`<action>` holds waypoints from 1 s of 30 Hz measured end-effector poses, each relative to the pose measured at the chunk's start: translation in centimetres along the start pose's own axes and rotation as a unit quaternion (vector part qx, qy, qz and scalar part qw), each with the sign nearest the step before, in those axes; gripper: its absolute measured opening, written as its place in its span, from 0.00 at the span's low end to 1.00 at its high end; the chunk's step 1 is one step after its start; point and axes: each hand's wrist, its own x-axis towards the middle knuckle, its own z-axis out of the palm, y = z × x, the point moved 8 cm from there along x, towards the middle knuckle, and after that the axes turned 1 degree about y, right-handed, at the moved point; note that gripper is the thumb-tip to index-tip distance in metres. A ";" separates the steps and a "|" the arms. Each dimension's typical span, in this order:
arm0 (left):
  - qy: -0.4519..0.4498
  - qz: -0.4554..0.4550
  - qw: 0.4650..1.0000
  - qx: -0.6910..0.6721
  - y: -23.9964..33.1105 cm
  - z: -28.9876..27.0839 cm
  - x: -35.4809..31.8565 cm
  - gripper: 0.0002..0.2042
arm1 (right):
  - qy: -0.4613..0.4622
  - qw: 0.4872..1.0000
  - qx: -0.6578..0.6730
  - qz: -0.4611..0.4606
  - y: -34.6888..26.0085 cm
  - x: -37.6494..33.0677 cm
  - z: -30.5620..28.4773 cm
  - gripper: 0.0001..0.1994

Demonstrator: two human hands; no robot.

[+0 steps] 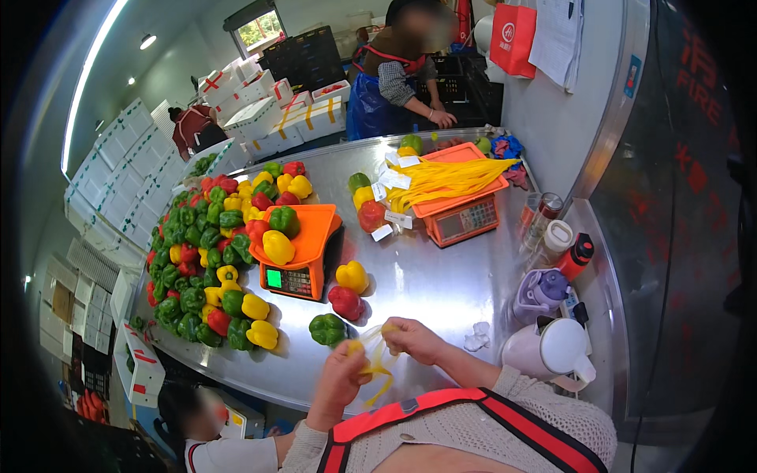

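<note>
Close to the table's near edge, both hands hold a yellow mesh net bag (379, 382). My left hand (341, 374) is closed on one part, and my right hand (415, 340) pinches another a little higher. The netting hangs loose between them. Just beyond lie a green bell pepper (327, 329), a red bell pepper (346, 303) and a yellow bell pepper (352, 277). An orange weighing scale (314, 260) with a lit green display carries red, green and yellow peppers. Long yellow nets (453, 180) lie across a second orange scale (465, 224).
A large heap of mixed bell peppers (197, 229) covers the metal table's left side. Bagged, labelled peppers (374, 214) lie beside the second scale. Bottles (544, 293) and a white kettle (550, 352) line the right edge. One person (402, 71) works across the table; another (213, 426) is at lower left.
</note>
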 end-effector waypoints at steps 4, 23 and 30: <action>0.016 -0.070 0.983 0.169 -2.3 -2.6 0.0 0.11 | 0.007 0.983 0.180 0.043 -1.7 -1.2 1.3 0.06; 0.052 -0.047 0.992 0.108 -3.0 -4.7 0.6 0.10 | -0.108 0.945 0.304 0.051 0.9 -0.5 1.0 0.07; 0.047 0.083 0.992 -0.082 0.4 -2.4 0.6 0.09 | -0.054 0.988 -0.090 0.117 0.6 -1.0 1.5 0.08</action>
